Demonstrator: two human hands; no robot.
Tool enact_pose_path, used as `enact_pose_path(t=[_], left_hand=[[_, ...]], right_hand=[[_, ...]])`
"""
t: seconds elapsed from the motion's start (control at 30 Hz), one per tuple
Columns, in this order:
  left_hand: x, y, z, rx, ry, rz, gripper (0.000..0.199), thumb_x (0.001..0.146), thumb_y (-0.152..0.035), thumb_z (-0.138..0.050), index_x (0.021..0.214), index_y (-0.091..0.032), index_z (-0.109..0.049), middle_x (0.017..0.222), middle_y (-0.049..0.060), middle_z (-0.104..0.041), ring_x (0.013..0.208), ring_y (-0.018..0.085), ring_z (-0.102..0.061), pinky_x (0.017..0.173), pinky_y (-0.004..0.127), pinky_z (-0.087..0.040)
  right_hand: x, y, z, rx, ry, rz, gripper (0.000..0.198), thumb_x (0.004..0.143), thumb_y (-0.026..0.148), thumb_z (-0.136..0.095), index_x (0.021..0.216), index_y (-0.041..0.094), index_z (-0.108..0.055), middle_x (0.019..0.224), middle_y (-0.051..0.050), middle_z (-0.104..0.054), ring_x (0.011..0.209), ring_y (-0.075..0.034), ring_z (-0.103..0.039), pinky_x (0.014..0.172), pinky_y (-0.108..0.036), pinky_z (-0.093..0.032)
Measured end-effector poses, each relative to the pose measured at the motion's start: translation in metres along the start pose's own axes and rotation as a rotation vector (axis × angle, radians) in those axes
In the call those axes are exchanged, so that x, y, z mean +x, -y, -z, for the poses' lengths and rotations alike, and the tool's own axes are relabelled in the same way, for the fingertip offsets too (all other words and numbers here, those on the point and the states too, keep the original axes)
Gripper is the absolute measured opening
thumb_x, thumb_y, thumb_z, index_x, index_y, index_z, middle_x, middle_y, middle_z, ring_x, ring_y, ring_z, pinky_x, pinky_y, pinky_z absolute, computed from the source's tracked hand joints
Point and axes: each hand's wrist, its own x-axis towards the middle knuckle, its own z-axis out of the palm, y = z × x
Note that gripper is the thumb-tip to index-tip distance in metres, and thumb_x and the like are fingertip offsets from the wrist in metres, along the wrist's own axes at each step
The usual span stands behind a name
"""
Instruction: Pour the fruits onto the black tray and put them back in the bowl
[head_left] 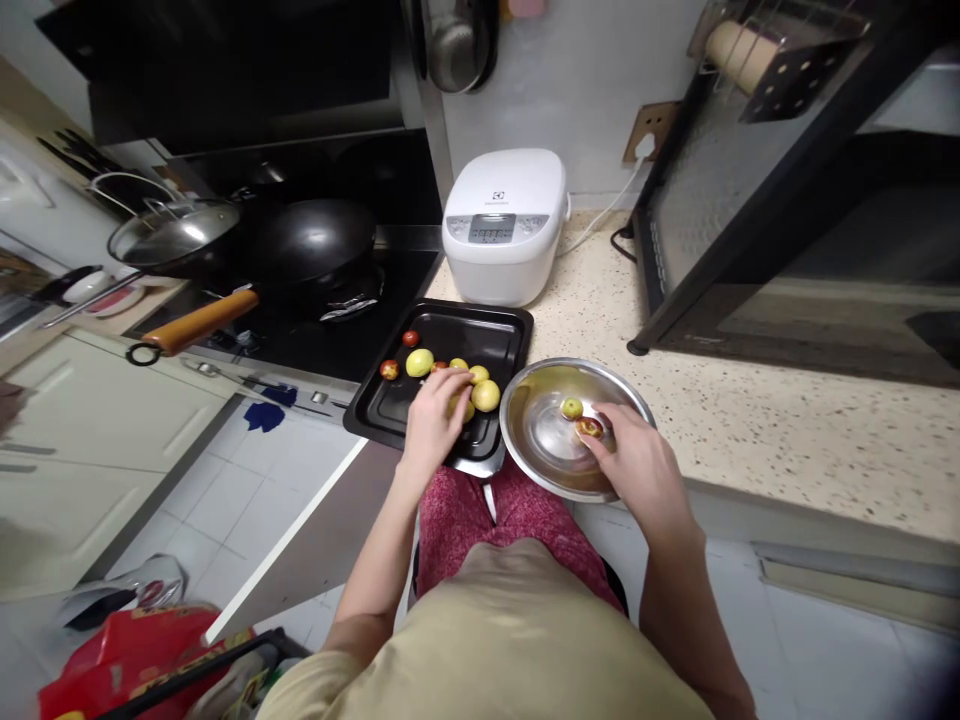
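Observation:
My left hand is over the black baking tray, fingers curled down around a small yellow fruit that they partly hide. Beside these fingers lie more round yellow fruits, and a yellow-green one sits further left. Two red-brown fruits rest near the tray's left side; another shows partly behind my hand. My right hand reaches into the steel bowl, its thumb and fingers closed on a mottled red-brown jujube-like fruit. A green-yellow fruit lies just beyond it in the bowl.
A white rice cooker stands behind the tray, its cord running to a wall socket. At right is a black oven. On the left hob sit a wok with a wooden handle and a lidded pan. An open cabinet door juts out below.

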Motion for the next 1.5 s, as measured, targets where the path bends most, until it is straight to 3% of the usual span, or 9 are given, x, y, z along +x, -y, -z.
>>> enact_pose_path(t=[0.13,0.3,0.47,0.7,0.87,1.03,1.27,1.5], left_hand=[[0.003,0.044,0.017,0.185,-0.135,0.155,0.026,0.103,-0.021,-0.051,0.123,-0.018,-0.067,0.132,0.013,-0.067,0.126,0.027,-0.063,0.112,0.045,-0.051],[-0.004,0.084,0.028,0.349,-0.071,0.332,0.04,0.097,-0.013,-0.049,0.135,-0.017,-0.062,0.148,0.016,-0.058,0.139,0.032,-0.054,0.117,0.052,-0.047],[-0.008,0.094,0.028,0.418,-0.021,0.334,0.04,0.094,-0.012,-0.052,0.132,-0.02,-0.063,0.142,0.016,-0.058,0.136,0.034,-0.054,0.111,0.053,-0.052],[-0.007,0.09,0.027,0.416,0.056,0.371,0.03,0.092,-0.014,-0.059,0.121,-0.02,-0.066,0.117,0.012,-0.062,0.108,0.03,-0.066,0.097,0.047,-0.058],[-0.002,0.073,0.032,0.35,-0.024,0.321,0.026,0.094,-0.016,-0.062,0.12,-0.018,-0.067,0.115,0.012,-0.065,0.102,0.029,-0.068,0.094,0.044,-0.058],[-0.001,0.025,0.023,0.198,-0.155,0.091,0.028,0.099,-0.022,-0.062,0.127,-0.02,-0.064,0.123,0.012,-0.067,0.114,0.027,-0.068,0.102,0.042,-0.056],[-0.021,-0.049,-0.024,-0.182,0.015,-0.22,0.037,0.101,-0.022,-0.064,0.137,-0.022,-0.06,0.133,0.01,-0.071,0.125,0.022,-0.068,0.11,0.039,-0.056],[-0.037,-0.059,-0.052,-0.247,0.015,-0.307,0.043,0.104,-0.015,-0.054,0.146,-0.024,-0.055,0.142,0.013,-0.066,0.133,0.023,-0.064,0.11,0.044,-0.058]], right_hand=[[-0.003,0.0,0.002,0.033,-0.042,0.004,0.027,0.1,0.036,-0.052,0.113,0.019,-0.067,0.104,-0.013,-0.074,0.085,-0.03,-0.07,0.07,-0.042,-0.054],[-0.004,0.005,0.006,0.119,-0.126,0.02,0.03,0.102,0.041,-0.05,0.115,0.02,-0.068,0.106,-0.012,-0.075,0.094,-0.031,-0.071,0.078,-0.045,-0.056],[-0.003,0.012,0.013,0.183,-0.165,0.033,0.026,0.101,0.038,-0.055,0.115,0.021,-0.068,0.11,-0.012,-0.075,0.099,-0.031,-0.071,0.085,-0.046,-0.057],[-0.003,0.018,0.016,0.212,-0.209,0.053,0.022,0.101,0.034,-0.056,0.113,0.022,-0.07,0.111,-0.011,-0.075,0.102,-0.03,-0.071,0.09,-0.047,-0.058],[-0.004,0.021,0.018,0.228,-0.242,0.069,0.018,0.101,0.032,-0.058,0.11,0.021,-0.07,0.109,-0.01,-0.076,0.101,-0.029,-0.072,0.09,-0.045,-0.058],[-0.003,0.028,0.018,0.278,-0.268,0.091,0.017,0.1,0.029,-0.059,0.109,0.022,-0.071,0.107,-0.01,-0.077,0.099,-0.027,-0.072,0.089,-0.044,-0.058],[-0.001,0.039,0.01,0.404,-0.168,0.126,0.024,0.098,0.039,-0.065,0.115,0.023,-0.071,0.109,-0.01,-0.078,0.101,-0.027,-0.074,0.091,-0.043,-0.06],[-0.005,0.046,0.006,0.509,-0.093,0.171,0.026,0.097,0.037,-0.065,0.119,0.023,-0.071,0.11,-0.009,-0.079,0.093,-0.025,-0.075,0.089,-0.041,-0.063]])
